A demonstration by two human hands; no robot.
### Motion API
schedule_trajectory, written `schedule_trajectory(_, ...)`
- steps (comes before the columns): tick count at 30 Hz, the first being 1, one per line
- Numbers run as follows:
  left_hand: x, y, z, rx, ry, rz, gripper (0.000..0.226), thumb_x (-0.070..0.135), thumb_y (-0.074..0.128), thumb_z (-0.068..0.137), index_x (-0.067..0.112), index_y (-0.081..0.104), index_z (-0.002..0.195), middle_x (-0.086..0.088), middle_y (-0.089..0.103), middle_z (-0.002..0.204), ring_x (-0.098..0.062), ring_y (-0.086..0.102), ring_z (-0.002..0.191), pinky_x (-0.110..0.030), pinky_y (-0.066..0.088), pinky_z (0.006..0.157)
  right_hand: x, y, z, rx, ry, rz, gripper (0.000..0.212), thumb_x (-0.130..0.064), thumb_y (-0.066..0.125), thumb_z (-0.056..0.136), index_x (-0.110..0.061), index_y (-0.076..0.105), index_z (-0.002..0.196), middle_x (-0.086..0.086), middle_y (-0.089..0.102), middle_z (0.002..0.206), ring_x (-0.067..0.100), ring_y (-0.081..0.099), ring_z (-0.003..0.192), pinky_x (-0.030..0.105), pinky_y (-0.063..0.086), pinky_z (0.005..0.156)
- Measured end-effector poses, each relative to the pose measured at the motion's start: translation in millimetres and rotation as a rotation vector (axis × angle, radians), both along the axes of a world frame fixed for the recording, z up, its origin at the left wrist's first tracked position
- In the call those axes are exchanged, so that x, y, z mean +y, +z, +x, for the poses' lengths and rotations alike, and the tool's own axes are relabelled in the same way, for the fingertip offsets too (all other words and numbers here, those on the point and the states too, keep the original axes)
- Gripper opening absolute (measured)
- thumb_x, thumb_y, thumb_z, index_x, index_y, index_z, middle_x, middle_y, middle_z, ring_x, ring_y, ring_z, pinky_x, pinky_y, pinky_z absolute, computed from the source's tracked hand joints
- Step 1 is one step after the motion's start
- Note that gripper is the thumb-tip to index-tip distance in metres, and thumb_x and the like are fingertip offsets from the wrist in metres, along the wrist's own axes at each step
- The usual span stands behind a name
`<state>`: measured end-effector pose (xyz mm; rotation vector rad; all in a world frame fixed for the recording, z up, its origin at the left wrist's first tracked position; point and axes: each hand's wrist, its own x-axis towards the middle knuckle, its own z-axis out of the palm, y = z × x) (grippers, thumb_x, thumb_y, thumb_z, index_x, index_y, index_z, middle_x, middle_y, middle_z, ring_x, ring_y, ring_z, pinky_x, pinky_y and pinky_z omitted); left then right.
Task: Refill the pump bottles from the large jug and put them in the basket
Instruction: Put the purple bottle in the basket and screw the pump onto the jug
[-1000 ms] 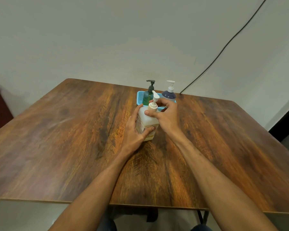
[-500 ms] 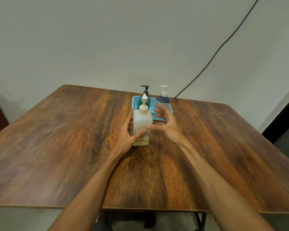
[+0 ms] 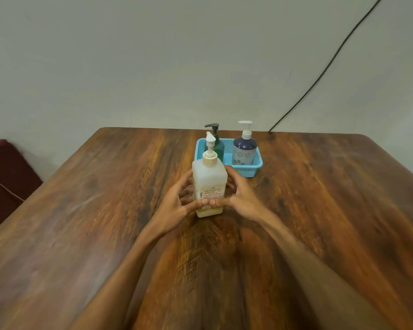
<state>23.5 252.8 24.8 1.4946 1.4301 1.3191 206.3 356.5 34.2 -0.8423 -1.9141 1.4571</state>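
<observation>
Now both hands wrap the square white pump bottle (image 3: 209, 184) that stands upright on the wooden table (image 3: 81, 210), just in front of the blue basket (image 3: 253, 166). The left hand (image 3: 174, 206) holds one side and the right hand (image 3: 241, 198) holds the other, thumbs meeting on the label, likely so it does not tip. A green bottle (image 3: 218, 145) and a dark blue bottle (image 3: 244, 151) already stand in the basket. No jug shows.

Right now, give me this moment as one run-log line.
both hands: left hand and right hand gripping white pump bottle | on table | green bottle, blue bottle in basket
</observation>
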Motion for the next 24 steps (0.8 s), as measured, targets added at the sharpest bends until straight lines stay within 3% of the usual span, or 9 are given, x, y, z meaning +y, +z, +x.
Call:
schedule_trajectory(5, 25.2, 73.7, 13.4, -0.044, -0.023, -0.053, 0.082, 0.021, 0.077, 0.088, 0.021, 0.033, 0.157, 0.004, 0.058, 0.143, -0.007, 0.061, 0.128, -0.022, 0.056, 0.096, 11.5, 74.5, 13.5, -0.032, -0.096, -0.004, 0.085, -0.017, 0.087, 0.076, -0.034, 0.042, 0.146, -0.01, 0.054, 0.141, 0.013, 0.051, 0.132, 0.046, 0.05, 0.107)
schedule_trajectory(8, 43.0, 123.3, 31.7, -0.034, -0.082, -0.121, 0.082, 0.018, 0.076, 0.09, 0.02, 0.031, 0.159, 0.003, 0.056, 0.147, -0.009, 0.058, 0.133, -0.032, 0.055, 0.105, 18.8, 129.8, 37.7, -0.054, -0.135, 0.011, 0.085, -0.018, 0.09, 0.073, -0.029, 0.045, 0.144, -0.007, 0.058, 0.137, 0.015, 0.056, 0.128, 0.042, 0.056, 0.1)
schedule_trajectory(10, 56.8, 155.2, 48.9, -0.038, -0.124, -0.161, 0.077, 0.017, 0.074, 0.093, 0.024, 0.032, 0.157, 0.011, 0.055, 0.144, 0.002, 0.058, 0.129, -0.03, 0.055, 0.105, 22.6, 165.7, 60.0, -0.05, -0.184, -0.013, 0.083, -0.014, 0.091, 0.071, -0.025, 0.048, 0.141, -0.005, 0.062, 0.131, 0.016, 0.061, 0.122, 0.038, 0.058, 0.095)
schedule_trajectory(12, 70.9, 182.5, 68.3, -0.044, -0.165, -0.177, 0.075, 0.012, 0.071, 0.095, 0.027, 0.028, 0.156, 0.02, 0.053, 0.138, 0.017, 0.057, 0.118, -0.017, 0.055, 0.096, 26.6, 195.1, 81.8, -0.053, -0.241, -0.021, 0.082, -0.01, 0.093, 0.067, -0.023, 0.051, 0.137, -0.004, 0.065, 0.128, 0.015, 0.063, 0.119, 0.036, 0.059, 0.093)
schedule_trajectory(17, 121.5, 229.4, 126.8, -0.024, -0.298, -0.167, 0.075, 0.007, 0.071, 0.094, 0.025, 0.032, 0.154, 0.022, 0.065, 0.133, -0.007, 0.062, 0.128, -0.025, 0.055, 0.097, 54.1, 238.6, 144.9, -0.042, -0.365, -0.029, 0.082, 0.0, 0.091, 0.064, -0.02, 0.052, 0.134, 0.004, 0.066, 0.125, 0.02, 0.065, 0.116, 0.041, 0.059, 0.091)
schedule_trajectory(24, 212.3, 233.1, 227.4, -0.049, -0.38, -0.183, 0.075, 0.003, 0.072, 0.093, 0.028, 0.033, 0.152, 0.029, 0.065, 0.132, -0.005, 0.063, 0.126, -0.025, 0.054, 0.101, 128.9, 241.7, 244.2, -0.101, -0.448, -0.05, 0.081, -0.007, 0.092, 0.066, -0.027, 0.054, 0.135, -0.007, 0.068, 0.122, 0.008, 0.065, 0.114, 0.035, 0.059, 0.092)
